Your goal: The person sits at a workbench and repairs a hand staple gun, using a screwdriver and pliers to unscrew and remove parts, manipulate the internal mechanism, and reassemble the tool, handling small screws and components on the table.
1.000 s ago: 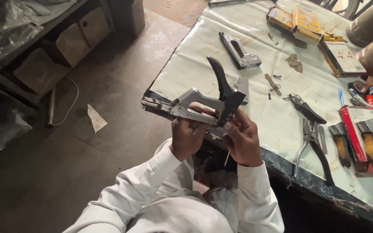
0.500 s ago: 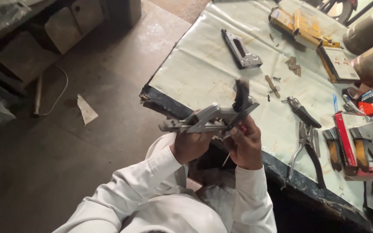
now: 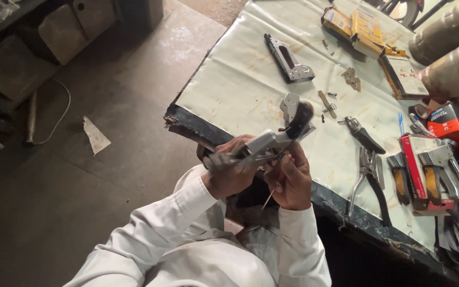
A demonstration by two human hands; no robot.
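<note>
Just off the near left corner of the table (image 3: 224, 90), over the dark floor (image 3: 134, 106), the person holds a grey metal staple gun (image 3: 264, 142) in both hands, clear of the tabletop and close to the chest. The left hand (image 3: 232, 172) is closed around the tool's long body near its rear end, seemingly to steady it, while the right hand (image 3: 289, 179) is curled underneath the middle with fingers against the underside, as if working on a part there; a thin pin-like rod (image 3: 268, 199) hangs down beside that hand, though whether the fingers pinch it cannot be told. The gun's black lever (image 3: 299, 119) points up and away toward the table. On the pale plastic sheet covering the table, a second staple gun body (image 3: 289, 58) lies toward the far left edge, small loose metal parts (image 3: 350, 78) lie past it, and a bent grey plate (image 3: 290, 106) rests near the front edge just beyond the held tool. Pliers (image 3: 366, 175) lie along the near edge to the right, next to a red pack of tools (image 3: 426, 175), with yellow boxes (image 3: 358, 24) at the far edge. A scrap of paper (image 3: 95, 135) and a loose cable (image 3: 62, 114) lie on the worn concrete floor.
</note>
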